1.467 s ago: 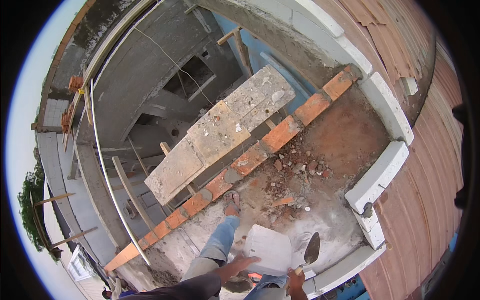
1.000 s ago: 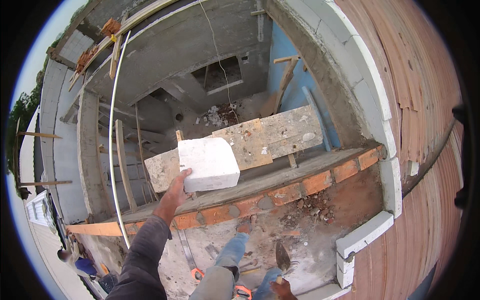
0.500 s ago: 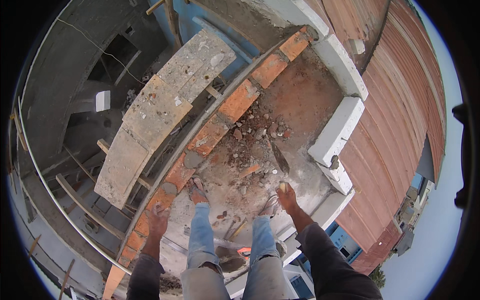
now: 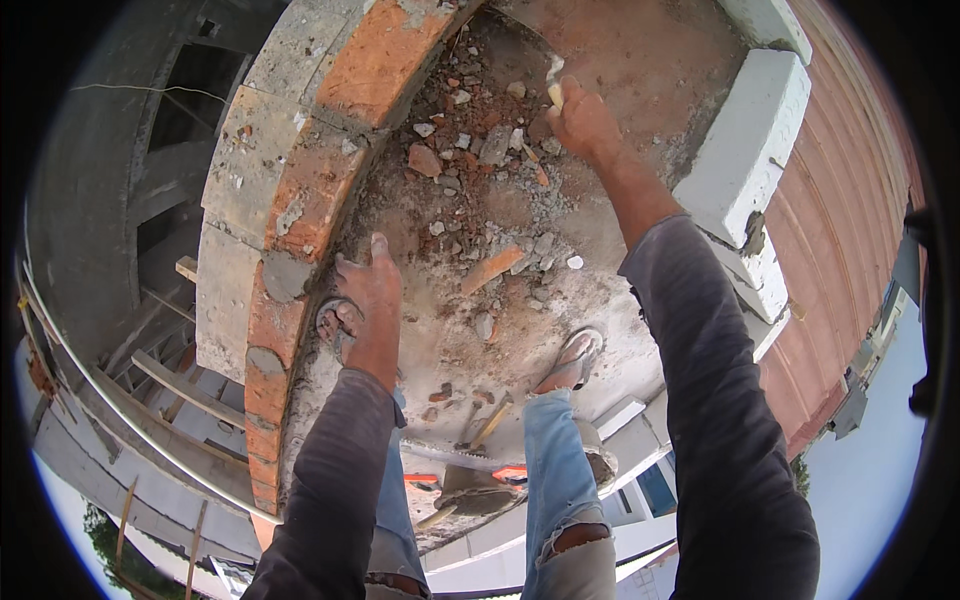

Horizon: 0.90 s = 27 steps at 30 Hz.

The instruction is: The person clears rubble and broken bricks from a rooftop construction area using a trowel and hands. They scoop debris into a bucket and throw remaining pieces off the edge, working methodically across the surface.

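My right hand (image 4: 585, 122) grips the pale handle of a trowel (image 4: 555, 94), held out over the far part of the floor. Its blade shows only as a thin dark edge beside the wall. My left hand (image 4: 376, 315) is empty, thumb stretched forward and fingers apart, just right of a curved orange brick wall (image 4: 300, 205). That hand partly covers my left sandalled foot. Patches of grey mortar (image 4: 286, 276) lie on the wall's top. Broken brick and mortar rubble (image 4: 495, 150) is heaped on the floor between my hands.
Stone-like boards (image 4: 232, 290) lie along the wall's outer side, above a drop with timber poles. White blocks (image 4: 745, 150) edge the right side, a reddish corrugated roof (image 4: 850, 190) beyond. Near my feet are an orange-handled tool (image 4: 510, 474), a dark pan (image 4: 480, 490) and a wooden-handled tool (image 4: 492, 420).
My left hand has left the top of the brick wall and moved forward, inside it. My right hand has reached forward with the trowel past the rubble. The view has shifted closer to the wall.
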Available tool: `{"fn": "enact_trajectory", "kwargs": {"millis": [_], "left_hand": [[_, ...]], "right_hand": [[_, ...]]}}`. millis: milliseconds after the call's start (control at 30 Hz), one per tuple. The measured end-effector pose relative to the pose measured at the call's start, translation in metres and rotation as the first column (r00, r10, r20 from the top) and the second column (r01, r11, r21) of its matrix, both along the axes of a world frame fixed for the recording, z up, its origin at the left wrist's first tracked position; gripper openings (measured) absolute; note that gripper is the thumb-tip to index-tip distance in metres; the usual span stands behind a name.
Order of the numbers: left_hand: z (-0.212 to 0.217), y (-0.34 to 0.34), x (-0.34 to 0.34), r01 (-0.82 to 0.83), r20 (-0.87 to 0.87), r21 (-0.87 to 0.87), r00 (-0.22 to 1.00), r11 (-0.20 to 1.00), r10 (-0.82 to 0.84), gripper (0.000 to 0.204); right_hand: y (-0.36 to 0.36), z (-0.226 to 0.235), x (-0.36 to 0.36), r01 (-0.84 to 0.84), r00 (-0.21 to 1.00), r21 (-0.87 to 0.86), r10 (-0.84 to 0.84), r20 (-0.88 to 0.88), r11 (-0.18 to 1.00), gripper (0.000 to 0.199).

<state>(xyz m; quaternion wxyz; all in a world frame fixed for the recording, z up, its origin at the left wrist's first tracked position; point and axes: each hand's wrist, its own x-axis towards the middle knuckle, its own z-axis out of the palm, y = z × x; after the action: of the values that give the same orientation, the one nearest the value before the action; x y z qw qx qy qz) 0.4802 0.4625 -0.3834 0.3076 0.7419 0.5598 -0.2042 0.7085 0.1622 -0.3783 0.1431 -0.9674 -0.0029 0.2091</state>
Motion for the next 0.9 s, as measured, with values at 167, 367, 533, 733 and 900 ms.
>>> {"fn": "enact_trajectory", "kwargs": {"millis": [167,367,533,733,900], "left_hand": [[0.001,-0.03,0.066,-0.388,0.008,-0.114,0.92,0.914,0.392,0.115],[0.015,-0.042,0.093,-0.146,0.101,-0.263,0.979,0.954,0.178,0.109],[0.016,-0.064,0.095,0.029,0.101,-0.141,0.995,0.99,-0.015,0.112],[0.02,-0.076,0.094,0.179,0.016,-0.125,0.984,0.976,-0.179,0.115],[0.029,-0.089,0.097,0.163,0.021,-0.21,0.987,0.964,-0.162,0.126]], "right_hand": [[0.053,0.04,-0.091,-0.13,0.96,0.0,0.126,-0.249,0.992,0.03],[-0.026,0.063,-0.133,-0.232,0.924,0.154,0.267,-0.273,0.961,0.033],[-0.146,0.028,-0.093,0.705,0.709,0.306,-0.62,-0.337,0.64,0.026],[-0.113,-0.025,-0.101,0.342,0.842,0.133,-0.24,-0.483,0.93,0.04],[-0.002,-0.015,-0.145,0.037,0.888,0.212,0.065,-0.455,0.977,0.032]]}}
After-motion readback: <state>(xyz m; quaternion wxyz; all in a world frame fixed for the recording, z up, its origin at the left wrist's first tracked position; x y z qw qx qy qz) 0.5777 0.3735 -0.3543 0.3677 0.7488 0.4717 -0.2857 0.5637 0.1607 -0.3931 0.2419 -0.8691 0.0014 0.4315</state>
